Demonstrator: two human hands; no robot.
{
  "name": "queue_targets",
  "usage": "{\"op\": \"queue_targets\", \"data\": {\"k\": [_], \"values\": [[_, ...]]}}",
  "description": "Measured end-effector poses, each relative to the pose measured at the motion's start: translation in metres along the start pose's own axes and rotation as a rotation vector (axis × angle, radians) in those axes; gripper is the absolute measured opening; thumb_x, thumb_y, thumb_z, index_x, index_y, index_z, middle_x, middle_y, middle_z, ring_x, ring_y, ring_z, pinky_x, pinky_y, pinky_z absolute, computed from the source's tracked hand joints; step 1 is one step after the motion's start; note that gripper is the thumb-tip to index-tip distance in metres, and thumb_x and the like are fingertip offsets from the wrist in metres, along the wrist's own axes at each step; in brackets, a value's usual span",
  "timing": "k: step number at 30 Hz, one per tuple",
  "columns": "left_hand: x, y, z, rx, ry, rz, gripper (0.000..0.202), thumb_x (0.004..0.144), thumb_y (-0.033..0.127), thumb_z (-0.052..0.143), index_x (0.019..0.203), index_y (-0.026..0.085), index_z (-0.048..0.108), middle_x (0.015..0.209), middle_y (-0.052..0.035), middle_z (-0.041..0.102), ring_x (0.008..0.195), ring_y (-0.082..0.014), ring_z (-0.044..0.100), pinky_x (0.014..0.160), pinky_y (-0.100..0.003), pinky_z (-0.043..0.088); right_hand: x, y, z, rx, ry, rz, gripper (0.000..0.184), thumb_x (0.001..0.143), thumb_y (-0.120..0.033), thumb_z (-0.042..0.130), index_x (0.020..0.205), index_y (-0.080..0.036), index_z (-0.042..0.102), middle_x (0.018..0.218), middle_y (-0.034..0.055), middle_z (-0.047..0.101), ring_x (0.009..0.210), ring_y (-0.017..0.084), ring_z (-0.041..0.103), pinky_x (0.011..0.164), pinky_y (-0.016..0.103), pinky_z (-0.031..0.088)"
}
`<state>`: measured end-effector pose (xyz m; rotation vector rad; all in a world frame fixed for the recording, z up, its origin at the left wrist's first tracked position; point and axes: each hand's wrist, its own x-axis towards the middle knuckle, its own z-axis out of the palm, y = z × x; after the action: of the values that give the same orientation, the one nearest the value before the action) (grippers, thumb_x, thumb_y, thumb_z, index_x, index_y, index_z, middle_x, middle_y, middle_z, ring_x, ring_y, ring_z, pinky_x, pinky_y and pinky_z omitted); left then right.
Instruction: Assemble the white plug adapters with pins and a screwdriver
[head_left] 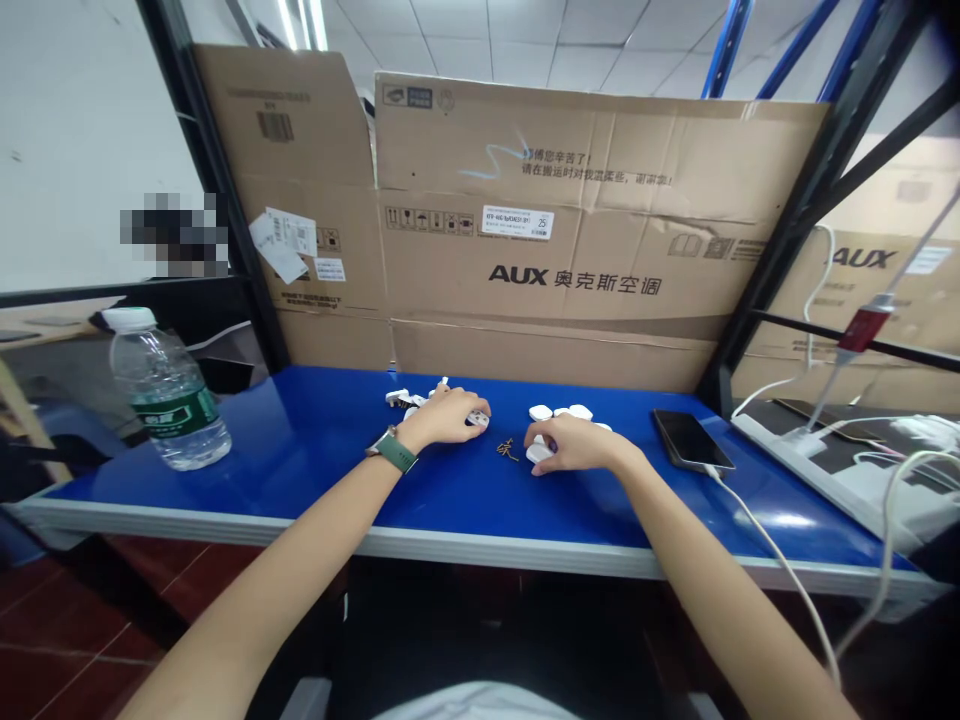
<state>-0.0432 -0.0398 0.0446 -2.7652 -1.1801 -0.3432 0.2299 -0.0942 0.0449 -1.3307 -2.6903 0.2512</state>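
Note:
My left hand (444, 416), with a green-strapped watch (396, 450) on its wrist, has its fingers curled over a small round white plastic piece (478, 420) with dark spots on its face. Beside that hand lie several small white plastic parts (397, 397), some with dark or metal bits, partly hidden by it. My right hand (570, 441) pinches a smooth white plastic cover (538, 450) just above or on the table. Similar white covers (540, 411) lie behind the right hand. Between my hands sits a little pile of brass-coloured screws (507, 449).
The blue tabletop (450, 500) has a grey front edge. A water bottle (169, 395) stands at the left. On the right are a phone (691, 440) with a white cable and a white power strip (817, 470). A cardboard panel (562, 240) rises behind the table.

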Motion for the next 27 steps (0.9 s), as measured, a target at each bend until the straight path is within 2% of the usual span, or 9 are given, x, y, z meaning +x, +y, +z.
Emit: {"op": "queue_targets", "data": {"k": [3,6,9,13,19,27], "values": [[0.001,-0.009,0.004,0.038,-0.022,-0.084,0.027,0.089,0.037,0.058,0.108,0.026,0.074,0.115,-0.0068,0.074,0.11,-0.0288,0.066,0.102,-0.045,0.037,0.0,0.003,0.002,0.06,0.003,-0.016,0.042,0.079,-0.049,0.079,0.114,-0.025,0.073,0.092,0.0041,0.072,0.08,0.02,0.065,0.069,0.027,0.042],[0.001,-0.018,0.008,0.03,-0.042,-0.139,0.027,0.09,0.034,0.058,0.11,0.026,0.074,0.118,-0.0065,0.074,0.112,-0.0274,0.065,0.102,-0.042,0.039,-0.002,0.002,0.002,0.109,0.018,-0.058,0.03,0.09,-0.039,0.067,0.116,-0.024,0.072,0.093,0.0047,0.072,0.08,0.018,0.065,0.071,0.027,0.043],[0.001,-0.027,0.012,0.005,-0.058,-0.156,0.029,0.093,0.032,0.055,0.115,0.026,0.073,0.122,-0.0056,0.073,0.115,-0.0261,0.066,0.102,-0.039,0.043,-0.001,0.002,0.003,0.105,0.014,-0.082,0.025,0.089,-0.032,0.066,0.112,-0.024,0.073,0.093,0.0044,0.072,0.08,0.018,0.065,0.07,0.027,0.042],[0.003,-0.037,0.02,-0.028,-0.066,-0.168,0.03,0.095,0.029,0.052,0.118,0.022,0.07,0.128,-0.0089,0.069,0.119,-0.0276,0.064,0.103,-0.039,0.046,0.001,0.006,0.006,0.061,0.033,-0.058,0.023,0.089,-0.032,0.066,0.109,-0.025,0.074,0.091,0.0039,0.072,0.079,0.018,0.065,0.068,0.026,0.04],[0.004,-0.045,0.028,-0.044,-0.109,-0.206,0.033,0.099,0.031,0.045,0.118,0.015,0.067,0.132,-0.0155,0.066,0.125,-0.0301,0.06,0.107,-0.042,0.044,0.004,0.013,0.009,-0.056,0.03,0.144,0.02,0.09,-0.032,0.062,0.106,-0.024,0.072,0.088,0.0053,0.074,0.083,0.021,0.066,0.066,0.026,0.037],[-0.002,-0.04,0.023,0.052,-0.139,-0.335,0.041,0.095,0.04,0.053,0.121,0.012,0.067,0.133,-0.0225,0.064,0.121,-0.0379,0.063,0.1,-0.048,0.048,0.001,0.022,0.007,-0.185,0.054,0.453,0.029,0.091,-0.032,0.058,0.116,-0.021,0.068,0.11,0.0142,0.072,0.097,0.028,0.068,0.072,0.03,0.041]]}}
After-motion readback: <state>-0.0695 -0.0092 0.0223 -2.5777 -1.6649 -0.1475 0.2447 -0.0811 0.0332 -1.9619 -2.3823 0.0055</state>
